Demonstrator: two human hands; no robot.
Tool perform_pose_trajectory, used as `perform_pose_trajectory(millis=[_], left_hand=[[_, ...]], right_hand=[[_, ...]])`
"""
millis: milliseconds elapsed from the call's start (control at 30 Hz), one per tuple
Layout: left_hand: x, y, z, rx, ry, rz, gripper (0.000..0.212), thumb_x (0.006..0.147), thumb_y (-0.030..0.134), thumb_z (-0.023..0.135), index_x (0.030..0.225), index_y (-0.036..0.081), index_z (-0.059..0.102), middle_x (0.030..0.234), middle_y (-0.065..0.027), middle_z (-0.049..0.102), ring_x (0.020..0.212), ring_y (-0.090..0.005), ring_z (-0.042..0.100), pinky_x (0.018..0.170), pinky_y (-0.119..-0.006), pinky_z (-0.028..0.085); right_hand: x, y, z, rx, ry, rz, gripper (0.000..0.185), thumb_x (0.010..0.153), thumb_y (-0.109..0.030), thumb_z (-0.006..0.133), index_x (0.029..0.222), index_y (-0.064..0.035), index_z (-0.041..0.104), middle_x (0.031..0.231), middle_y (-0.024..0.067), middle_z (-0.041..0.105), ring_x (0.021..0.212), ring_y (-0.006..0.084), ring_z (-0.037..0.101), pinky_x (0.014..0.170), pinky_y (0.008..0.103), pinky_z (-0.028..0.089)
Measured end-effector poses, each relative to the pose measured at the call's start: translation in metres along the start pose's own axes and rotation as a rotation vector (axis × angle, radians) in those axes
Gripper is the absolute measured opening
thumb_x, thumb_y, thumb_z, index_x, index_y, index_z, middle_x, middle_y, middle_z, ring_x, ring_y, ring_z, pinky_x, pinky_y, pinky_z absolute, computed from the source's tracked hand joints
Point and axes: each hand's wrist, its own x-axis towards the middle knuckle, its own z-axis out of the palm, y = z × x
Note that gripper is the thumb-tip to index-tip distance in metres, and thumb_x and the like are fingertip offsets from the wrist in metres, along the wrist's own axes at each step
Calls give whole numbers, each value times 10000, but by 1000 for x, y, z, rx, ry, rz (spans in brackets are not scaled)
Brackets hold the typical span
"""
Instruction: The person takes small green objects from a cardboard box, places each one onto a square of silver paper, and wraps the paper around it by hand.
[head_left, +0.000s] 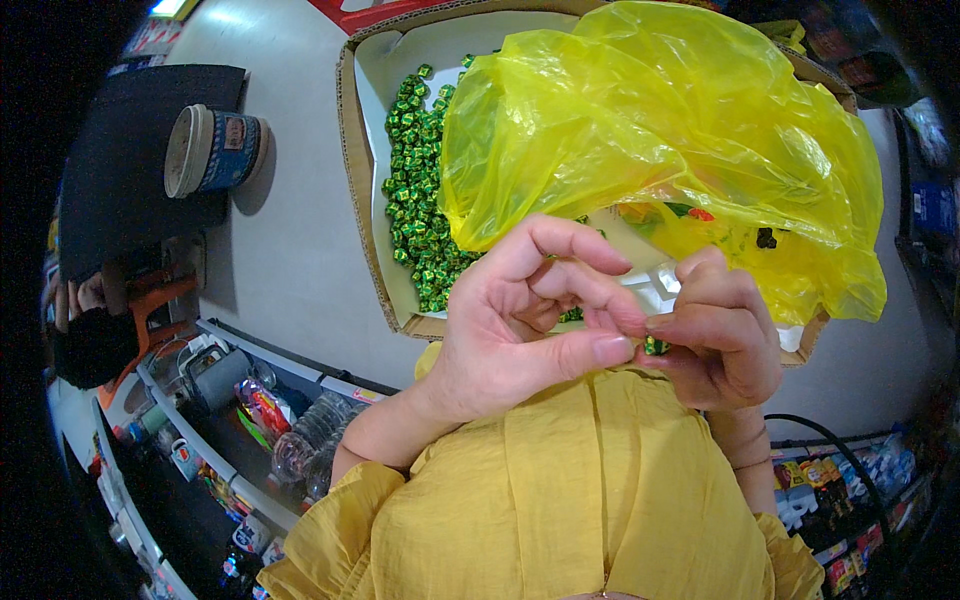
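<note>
A small green-and-gold foil-wrapped piece (656, 345) is pinched between the thumb and fingers of my right hand (724, 330). My left hand (525, 322) meets it from the left, thumb and a fingertip closed at its edge. Beyond both hands is a shallow cardboard box (360, 187) with a pale lining. Many similar wrapped pieces (420, 195) are heaped along its left side. A translucent yellow plastic bag (660, 120) covers much of the box. Inside the bag's mouth lie small dark pieces (766, 238). Shiny silvery-white sheet material (661, 287) shows between my hands.
Left of the box, a blue-and-white tub (217, 150) lies across the edge of a black panel (135, 150). A person (90, 322) is at the far left beside an orange stool (154, 315). Shelves with bottles (300, 442) and packets (817, 472) flank me.
</note>
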Motion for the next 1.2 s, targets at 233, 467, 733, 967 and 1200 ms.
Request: perform_pose_trajectory(millis=[233, 467, 733, 967, 1200], left_hand=[[-1, -1, 3, 72, 47, -6, 454, 685, -32, 687, 1051, 0, 420, 883, -77, 582, 839, -123, 565, 734, -243, 447], [0, 1, 4, 76, 113, -86, 434, 682, -42, 676, 1024, 12, 414, 871, -60, 577, 818, -108, 548, 743, -243, 430], [1, -1, 5, 41, 122, -74, 433, 689, -43, 659, 1029, 21, 398, 848, -43, 569, 807, -96, 531, 750, -233, 418], [2, -4, 3, 2, 63, -51, 333, 749, -16, 618, 1026, 3, 436, 904, -88, 565, 848, -124, 537, 792, -252, 440], [-1, -4, 6, -35, 84, -35, 271, 790, 5, 582, 1018, -7, 437, 915, -110, 564, 889, -150, 542, 765, -289, 502]], right_hand=[[-2, 5, -2, -63, -31, -45, 298, 597, -75, 740, 847, -68, 578, 747, 40, 522, 602, 203, 476, 550, 313, 394], [1, 4, -1, -76, -12, -71, 290, 603, -89, 742, 841, -79, 577, 752, 32, 526, 610, 202, 479, 567, 316, 398], [0, 9, -2, -129, -23, -134, 357, 586, -83, 750, 913, -109, 611, 707, -6, 511, 592, 168, 462, 537, 279, 352], [-1, 13, 1, -8, 61, -64, 299, 569, -101, 774, 804, -99, 590, 640, -8, 514, 513, 157, 438, 509, 278, 352], [4, 19, -4, 35, 38, -58, 318, 547, -141, 801, 764, -89, 575, 612, 0, 525, 543, 164, 454, 536, 300, 359]])
